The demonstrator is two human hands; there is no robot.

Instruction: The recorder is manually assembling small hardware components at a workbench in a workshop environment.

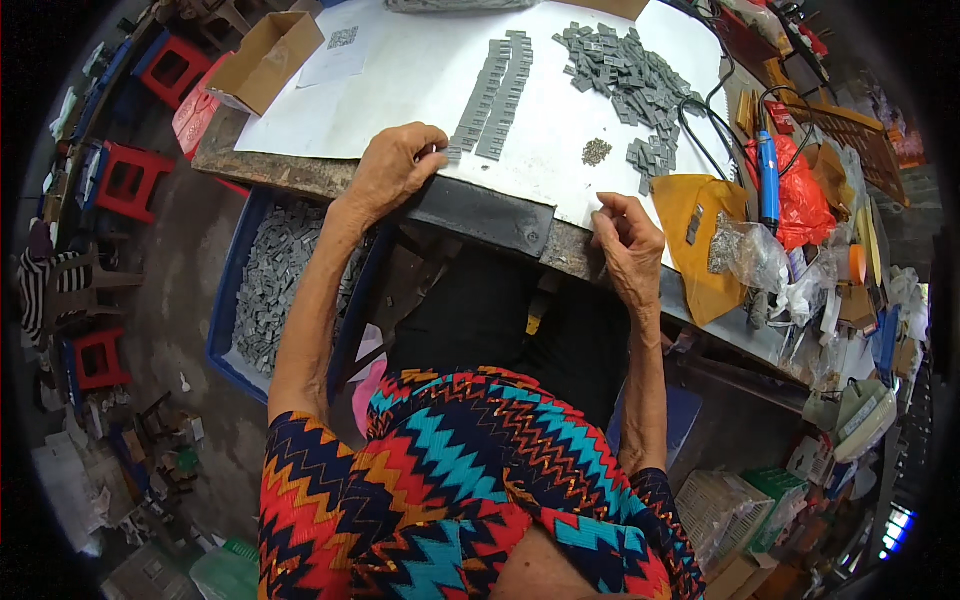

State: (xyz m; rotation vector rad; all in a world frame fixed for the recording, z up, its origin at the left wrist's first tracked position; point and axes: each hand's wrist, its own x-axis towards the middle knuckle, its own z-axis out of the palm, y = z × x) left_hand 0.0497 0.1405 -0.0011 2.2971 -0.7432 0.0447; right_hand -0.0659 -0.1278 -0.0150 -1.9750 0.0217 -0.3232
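Observation:
Small flat grey pieces (508, 90) lie in two long rows on the white-covered table. At the near end of the left row, my left hand (395, 170) has its fingers closed at a grey piece (454, 155). My right hand (630, 245) is above the table's front edge, thumb and fingers curled together; whatever they pinch is too small or hidden. Between the rows and that hand sits a little heap of tiny brownish parts (597, 151). A large loose pile of grey pieces (635, 80) spreads farther back on the right.
A dark metal block (480, 215) lies along the front edge. Right of my right hand are a yellow-orange sheet (700, 245), a blue tool (768, 180) with a black cable, and a red bag (805, 205). A cardboard box (270, 62) stands back left; a blue crate (215, 335) of grey pieces sits below.

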